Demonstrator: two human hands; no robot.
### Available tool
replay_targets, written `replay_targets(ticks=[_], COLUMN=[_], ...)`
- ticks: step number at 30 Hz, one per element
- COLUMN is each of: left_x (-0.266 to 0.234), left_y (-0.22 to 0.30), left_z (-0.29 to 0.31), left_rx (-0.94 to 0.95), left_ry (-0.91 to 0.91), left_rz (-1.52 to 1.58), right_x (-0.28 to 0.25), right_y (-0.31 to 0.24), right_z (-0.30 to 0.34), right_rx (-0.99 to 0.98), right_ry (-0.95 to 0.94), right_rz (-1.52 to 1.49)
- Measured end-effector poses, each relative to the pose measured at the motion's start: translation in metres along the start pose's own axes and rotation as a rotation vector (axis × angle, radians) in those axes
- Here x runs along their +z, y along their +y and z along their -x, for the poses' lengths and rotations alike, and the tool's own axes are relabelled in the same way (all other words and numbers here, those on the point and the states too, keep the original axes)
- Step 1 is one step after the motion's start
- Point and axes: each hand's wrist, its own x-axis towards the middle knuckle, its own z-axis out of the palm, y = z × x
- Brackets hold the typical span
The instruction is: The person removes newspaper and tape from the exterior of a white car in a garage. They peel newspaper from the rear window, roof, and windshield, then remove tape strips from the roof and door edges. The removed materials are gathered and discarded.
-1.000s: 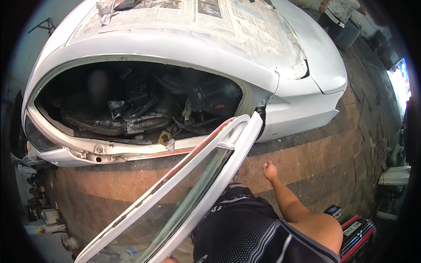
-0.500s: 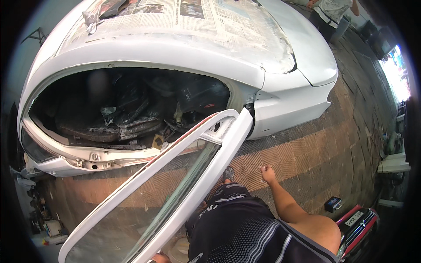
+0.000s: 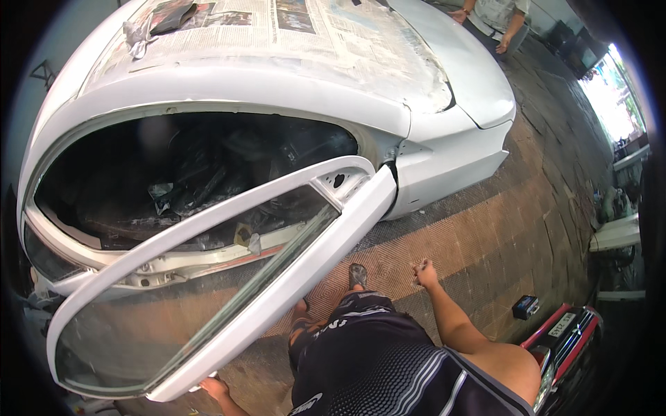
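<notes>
A white car door (image 3: 277, 295) with a clear window pane stands ajar on the left, its front end meeting the white car body (image 3: 257, 84). My left hand (image 3: 214, 383) is at the door's outer edge near the bottom of the view, fingers closed against it and partly hidden. Through the doorway (image 3: 97, 173) the dark cabin shows cluttered items. Away from the door, my right hand (image 3: 424, 272) hangs over the floor with its fingers curled in; whatever it holds, if anything, is too small to make out.
Newspaper (image 3: 243, 41) covers the windscreen and roof area. Another person (image 3: 494, 24) stands beyond the bonnet. A black battery-like box (image 3: 526, 306) and a red-and-chrome car part (image 3: 572, 329) lie at the right. Patterned matting (image 3: 472, 222) covers the floor.
The door has swung inward, closer to the car body. My left hand has moved along with it and shows more. My right hand stays nearly in place.
</notes>
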Motion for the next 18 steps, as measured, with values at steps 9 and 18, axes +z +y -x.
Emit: replay_targets(ticks=[9, 18], left_x=[-0.070, -0.117], left_y=[0.078, 0.160], left_z=[-0.182, -0.324], left_rx=[0.282, 0.454], left_ry=[0.102, 0.054], left_rz=[0.014, -0.088], right_x=[0.018, 0.100], right_y=[-0.020, -0.002], right_z=[0.085, 0.174], right_rx=[0.015, 0.028], right_ry=[0.245, 0.417], right_rz=[0.054, -0.105])
